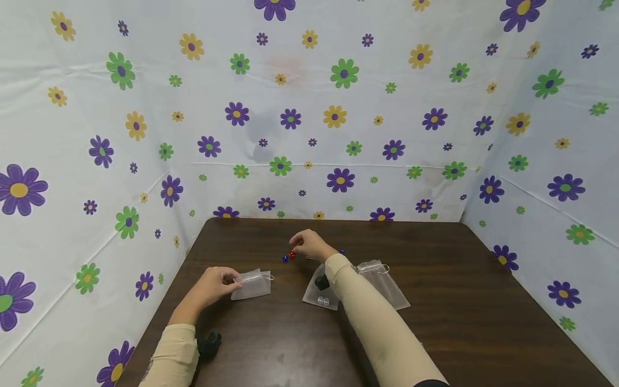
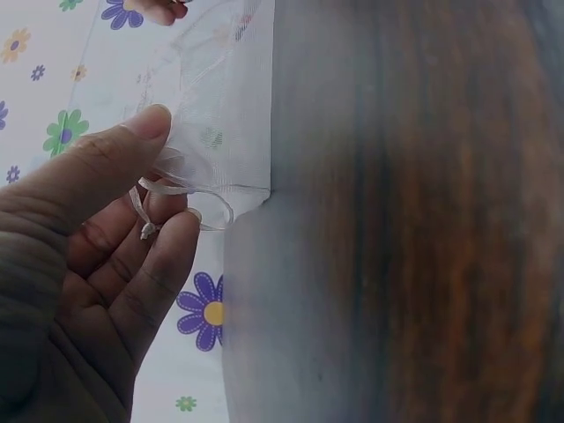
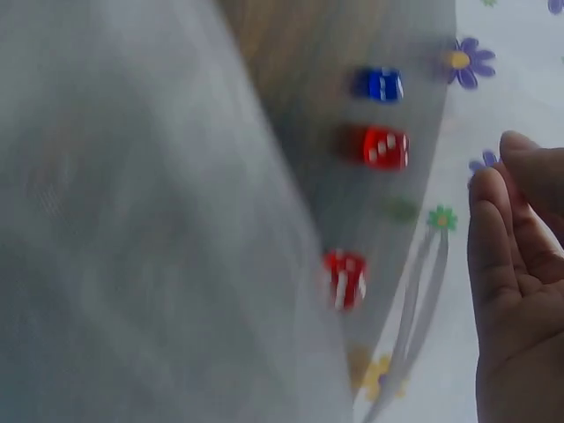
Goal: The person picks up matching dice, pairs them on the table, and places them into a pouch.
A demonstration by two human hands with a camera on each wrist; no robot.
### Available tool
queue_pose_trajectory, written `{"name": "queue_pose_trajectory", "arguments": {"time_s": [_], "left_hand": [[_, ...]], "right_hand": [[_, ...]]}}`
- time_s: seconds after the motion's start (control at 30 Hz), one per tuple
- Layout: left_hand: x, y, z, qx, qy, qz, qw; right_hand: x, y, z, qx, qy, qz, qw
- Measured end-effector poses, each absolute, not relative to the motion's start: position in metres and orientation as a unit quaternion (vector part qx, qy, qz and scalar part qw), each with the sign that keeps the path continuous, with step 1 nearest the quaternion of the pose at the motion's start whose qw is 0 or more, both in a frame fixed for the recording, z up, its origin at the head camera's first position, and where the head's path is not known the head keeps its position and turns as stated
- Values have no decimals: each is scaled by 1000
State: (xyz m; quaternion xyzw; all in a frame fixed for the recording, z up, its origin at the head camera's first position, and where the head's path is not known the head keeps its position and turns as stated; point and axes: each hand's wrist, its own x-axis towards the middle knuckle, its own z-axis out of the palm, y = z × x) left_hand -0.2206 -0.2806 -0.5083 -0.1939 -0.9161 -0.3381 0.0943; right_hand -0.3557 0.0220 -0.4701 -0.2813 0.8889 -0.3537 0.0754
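Observation:
My left hand (image 1: 210,286) pinches one end of a small white sheer drawstring bag (image 1: 256,286) at the left of the table. Its thumb (image 2: 150,123) and fingers meet near the knotted cord (image 2: 148,230). My right hand (image 1: 311,245) reaches to the far middle, its fingertips close over red dice (image 1: 292,254) beside a blue die (image 1: 285,258). In the right wrist view, two red dice, one a red die (image 3: 385,148) showing white pips, lie near the blue one. That hand's fingers bend loosely with nothing visible between them.
Under the right forearm lies a second sheer bag (image 1: 309,293) with clear dice (image 1: 323,301) inside. A third bag (image 1: 389,287) lies to its right. Another blue die (image 1: 342,251) sits behind the right wrist. Flowered white sheets (image 1: 309,188) surround the dark wooden table (image 1: 464,322).

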Motion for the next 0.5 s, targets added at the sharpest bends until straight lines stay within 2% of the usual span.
{"name": "queue_pose_trajectory", "arguments": {"time_s": [0.5], "left_hand": [[-220, -284, -510, -198, -915, -338, 93]], "right_hand": [[-346, -11, -494, -284, 916, -275, 67]]}}
